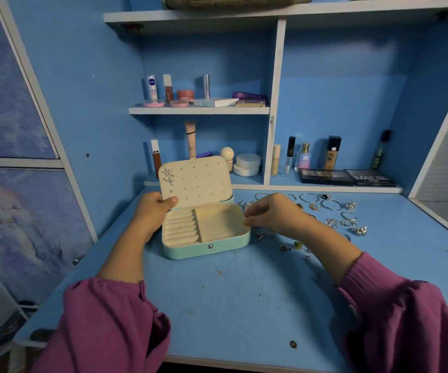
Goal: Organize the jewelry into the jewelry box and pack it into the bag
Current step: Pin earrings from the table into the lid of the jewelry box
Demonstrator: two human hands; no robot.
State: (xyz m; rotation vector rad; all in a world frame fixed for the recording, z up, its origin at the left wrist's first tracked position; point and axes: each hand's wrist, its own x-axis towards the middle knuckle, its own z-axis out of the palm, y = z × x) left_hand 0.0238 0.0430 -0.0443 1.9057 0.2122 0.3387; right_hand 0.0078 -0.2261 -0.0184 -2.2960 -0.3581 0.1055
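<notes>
- The box is sitting open on the desk, roughly dead centre, with its lid standing up toward 12 o'clock.
- The left hand is coming in from 7 o'clock, arm angled up and inward, and it's gripping the lid's lower left corner, thumb pressing on the cream inside face, fingers curling behind.
- The right hand is reaching in from 4 o'clock, wrist bent, fingers curling down and pinching at the box's right rim. Can't tell if there's anything tiny between the fingertips.
- Two starfish studs are sitting pinned at the lid's upper left.
- Loose jewelry is lying scattered at 3 o'clock of the box, hoops and rings mostly, some of it just beside the right hand.
- Both purple sleeves are filling the bottom corners.
</notes>
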